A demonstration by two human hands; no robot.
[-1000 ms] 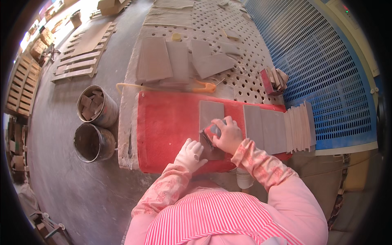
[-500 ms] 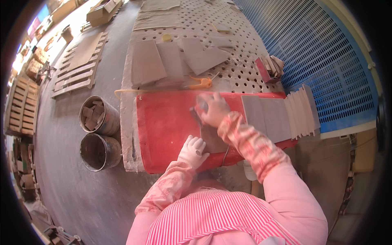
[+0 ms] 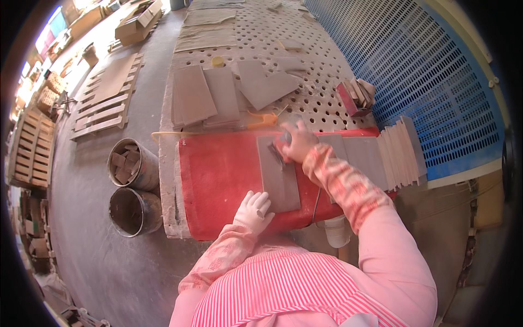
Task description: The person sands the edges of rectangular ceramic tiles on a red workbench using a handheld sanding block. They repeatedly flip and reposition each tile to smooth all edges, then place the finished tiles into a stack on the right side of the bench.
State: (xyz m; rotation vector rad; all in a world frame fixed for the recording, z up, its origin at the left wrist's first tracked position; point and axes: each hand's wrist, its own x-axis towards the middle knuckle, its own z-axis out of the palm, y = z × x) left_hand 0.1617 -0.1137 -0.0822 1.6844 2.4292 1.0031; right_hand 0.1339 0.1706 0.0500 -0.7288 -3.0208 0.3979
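A grey rectangular tile (image 3: pixel 283 193) lies on the red mat (image 3: pixel 218 169) in front of me. My right hand (image 3: pixel 300 143) is closed round a small red and dark hand tool (image 3: pixel 280 152), held over the upper part of the tile. The tool and fingers are blurred by motion, so its exact kind does not show. My left hand (image 3: pixel 254 211), in a white glove, rests by the tile's lower left edge with its fingers stretched out. Right of the tool, partly behind my right sleeve, more grey tiles (image 3: pixel 359 155) lie on the mat and lean in a row.
An orange air blow gun (image 3: pixel 263 120) with a yellow hose lies beyond the mat, near stacked tiles (image 3: pixel 193 95). A red box of tile pieces (image 3: pixel 357 98) stands by the blue perforated panel (image 3: pixel 436 82). Two buckets (image 3: pixel 135 212) stand left of the table.
My right hand has moved the tool slightly right and down. More of the tile shows on the mat. My left hand stays near its lower left edge, and the whole view has shifted a little.
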